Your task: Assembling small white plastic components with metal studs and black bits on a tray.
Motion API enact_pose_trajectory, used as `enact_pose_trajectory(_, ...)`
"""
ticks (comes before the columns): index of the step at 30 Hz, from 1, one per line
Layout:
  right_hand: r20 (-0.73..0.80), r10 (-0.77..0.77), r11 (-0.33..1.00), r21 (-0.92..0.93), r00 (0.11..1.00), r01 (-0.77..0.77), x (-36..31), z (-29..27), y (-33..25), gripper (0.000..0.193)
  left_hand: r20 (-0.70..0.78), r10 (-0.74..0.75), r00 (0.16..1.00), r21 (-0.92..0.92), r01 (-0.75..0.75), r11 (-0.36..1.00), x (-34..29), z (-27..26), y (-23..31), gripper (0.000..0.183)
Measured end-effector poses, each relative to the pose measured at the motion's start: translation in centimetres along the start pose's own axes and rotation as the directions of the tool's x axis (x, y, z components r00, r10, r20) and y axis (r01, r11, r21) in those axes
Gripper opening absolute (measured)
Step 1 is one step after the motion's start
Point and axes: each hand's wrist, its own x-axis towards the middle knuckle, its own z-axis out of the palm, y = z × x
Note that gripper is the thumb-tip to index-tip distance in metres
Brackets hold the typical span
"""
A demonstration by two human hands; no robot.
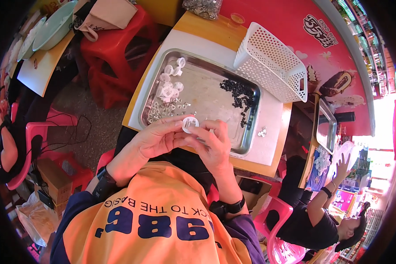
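Observation:
In front of my chest my left hand [158,138] pinches a round white plastic part [190,124] with slots in its face. My right hand [213,145] is closed at the part's near right edge, its fingertips against it; whether small pieces lie inside its curled fingers I cannot tell. Both hands are over the near edge of a metal tray [202,88]. In the tray's left side lie several white round plastic pieces [168,90], with small shiny metal pieces [163,110] nearer me. A spread of small black pieces [240,94] covers part of its right side.
A white perforated basket [273,57] leans at the tray's far right. Tiny pieces [262,132] lie on the table right of the tray. A clear bag of metal parts [202,6] stands at the back. A red stool [114,57] is at left; another person [312,215] sits at right.

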Motion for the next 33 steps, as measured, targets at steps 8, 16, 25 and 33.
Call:
enact_pose_trajectory(8, -0.068, 0.357, 0.778, -0.530, 0.932, -0.337, 1.1, -7.4, 7.9, 0.010, -0.091, -0.003, 0.996, 0.020, 0.004, 1.000, -0.3, -0.3, 1.2, 0.035)
enact_pose_trajectory(16, 0.158, 0.406, 0.620, -0.772, 0.900, -0.144, 0.7, -7.7, 11.1, 0.011, -0.073, -0.006, 0.997, 0.019, 0.007, 1.000, -0.8, -0.9, 1.5, 0.034)
enact_pose_trajectory(25, 0.239, 0.757, 0.315, 0.682, 0.608, -0.661, 1.7, -5.6, 6.5, 0.012, -0.093, 0.020, 0.996, 0.090, -0.011, 0.996, -0.9, 0.2, 1.9, 0.034)
enact_pose_trajectory(33, 0.484, 0.570, -0.074, 0.835, 0.664, -0.545, 2.2, -3.1, 0.9, 0.012, -0.038, 0.023, 0.999, 0.094, -0.019, 0.995, -1.1, 1.3, 2.1, 0.025)
